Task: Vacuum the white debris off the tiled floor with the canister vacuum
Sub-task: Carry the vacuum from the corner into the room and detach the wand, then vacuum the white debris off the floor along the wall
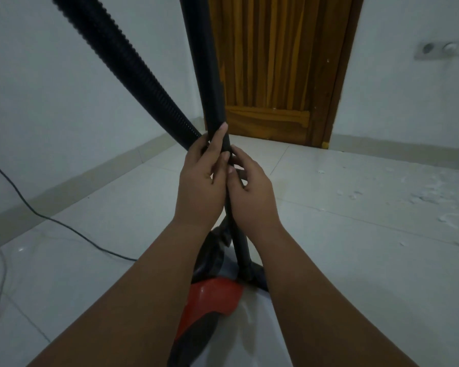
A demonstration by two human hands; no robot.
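Head view looks down on the vacuum (210,300), a red and black canister sitting on the floor (355,260) between the person's forearms, close to the camera. From its front a rigid black tube (215,102) rises almost upright through the middle of the frame, and both hands close on it where two sections meet. The left hand (200,178) wraps the upper section, thumb stretched up along the tube; the right hand (252,186) grips the narrower section just below, fingers curled round it (the two hands touch each other). A ribbed black hose (122,56) slants from the upper left down to the left hand's fingers. The white debris (419,200) lies scattered over the pale tiles at the right, well apart from the vacuum. A dark cord (24,205) trails across the floor at the left. Behind stand a wooden door (276,62) and, on the white wall to its right, a socket (435,49) with a plug in it.
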